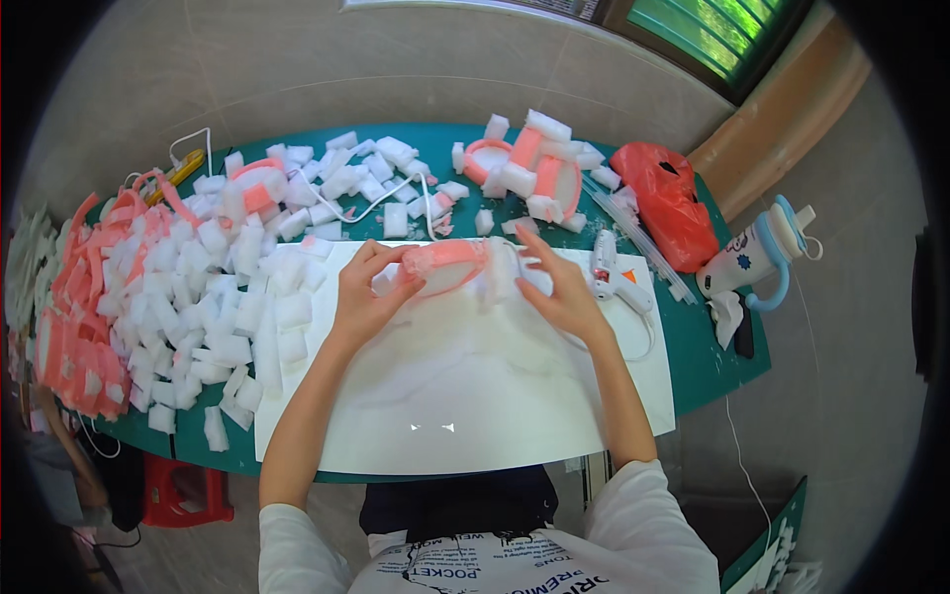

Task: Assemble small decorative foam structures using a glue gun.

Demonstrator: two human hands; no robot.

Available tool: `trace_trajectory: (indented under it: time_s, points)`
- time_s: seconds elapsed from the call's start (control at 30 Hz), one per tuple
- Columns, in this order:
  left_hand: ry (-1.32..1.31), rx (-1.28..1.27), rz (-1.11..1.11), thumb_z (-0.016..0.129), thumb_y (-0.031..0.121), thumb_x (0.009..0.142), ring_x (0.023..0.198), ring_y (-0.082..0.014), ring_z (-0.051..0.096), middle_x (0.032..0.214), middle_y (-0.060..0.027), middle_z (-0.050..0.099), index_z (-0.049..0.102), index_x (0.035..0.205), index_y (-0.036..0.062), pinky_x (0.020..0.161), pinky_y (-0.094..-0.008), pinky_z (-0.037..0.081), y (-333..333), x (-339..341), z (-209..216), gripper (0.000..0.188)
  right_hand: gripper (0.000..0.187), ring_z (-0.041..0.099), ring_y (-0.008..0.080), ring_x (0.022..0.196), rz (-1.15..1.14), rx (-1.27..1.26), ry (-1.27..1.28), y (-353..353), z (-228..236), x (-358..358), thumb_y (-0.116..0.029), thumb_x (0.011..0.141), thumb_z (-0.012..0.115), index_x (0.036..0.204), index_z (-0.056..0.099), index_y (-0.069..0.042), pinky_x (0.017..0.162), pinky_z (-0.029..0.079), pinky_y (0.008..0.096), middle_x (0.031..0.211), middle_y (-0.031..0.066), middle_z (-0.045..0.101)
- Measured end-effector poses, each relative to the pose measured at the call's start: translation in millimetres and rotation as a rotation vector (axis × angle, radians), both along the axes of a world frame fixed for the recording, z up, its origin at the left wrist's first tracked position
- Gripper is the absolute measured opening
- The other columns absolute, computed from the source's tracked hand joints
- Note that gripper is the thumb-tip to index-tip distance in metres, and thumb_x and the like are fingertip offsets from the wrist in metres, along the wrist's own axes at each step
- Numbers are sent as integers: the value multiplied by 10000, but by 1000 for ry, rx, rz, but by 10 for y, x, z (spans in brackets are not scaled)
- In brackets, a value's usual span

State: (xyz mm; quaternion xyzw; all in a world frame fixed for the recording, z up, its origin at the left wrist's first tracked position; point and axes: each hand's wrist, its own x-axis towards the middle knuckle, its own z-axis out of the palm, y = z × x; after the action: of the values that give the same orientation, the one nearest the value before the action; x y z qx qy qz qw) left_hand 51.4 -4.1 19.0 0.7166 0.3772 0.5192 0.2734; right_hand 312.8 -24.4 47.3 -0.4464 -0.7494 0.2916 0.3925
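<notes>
Over the white board [455,396], my left hand [368,287] is closed on the left end of a pink foam ring [445,265] with a pale middle. A bit of white foam shows between that thumb and fingers. At the ring's right end is a white foam block [500,272]. My right hand [557,287] has its thumb and fingertips at the block's right edge, seeming to grip it. Whether the block is joined to the ring cannot be made out. Right of this hand, a white glue gun [614,277] lies on the board.
White foam blocks [188,297] are heaped on the left, beside pink foam strips [84,346]. Finished-looking pink rings with blocks [534,168] stand at the back. A red plastic bag [668,203], clear glue sticks [643,243] and a white tumbler [742,259] are at the right. A white cable [371,213] crosses the green table [708,346].
</notes>
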Motion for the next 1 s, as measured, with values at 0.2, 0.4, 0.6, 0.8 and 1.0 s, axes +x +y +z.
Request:
trace_trajectory:
  time_s: [0.2,0.4,0.6,0.8,1.0]
  points:
    - [19,-12,88,730,98,656,784,-158,560,851,-58,585,635,976,21,694,-255,432,-71,-9,112,342,468,523,286,1001,-406,177,-262,-178,218,799,-23,722,575,1182,498,-59,820,435,351,1144,130,536]
    - [24,-17,73,734,99,654,806,-170,568,875,-61,594,634,973,28,702,-263,439,-79,-12,153,342,619,444,331,1080,-529,-177,-703,-397,-167,1319,-38,682,587,1272,409,-96,897,386,401,1143,172,474]
    - [9,8,57,729,112,657,821,-184,550,877,-59,595,634,965,26,687,-275,434,-56,-24,117,334,577,508,354,973,-593,-82,-814,-196,-356,1416,-56,674,602,1229,448,-96,764,451,414,1025,179,498]
    - [42,108,99,716,128,658,837,-219,541,866,-81,612,644,920,8,705,-306,444,-52,-71,71,297,319,562,351,842,-672,132,-774,-318,-257,1312,-104,680,601,998,592,-79,687,467,422,893,141,553]
    - [26,96,103,721,129,652,814,-222,539,849,-81,626,651,902,8,703,-307,444,-57,-66,117,287,249,513,167,517,-654,8,47,-696,-38,1279,-133,767,594,989,572,-22,455,408,290,659,58,527]
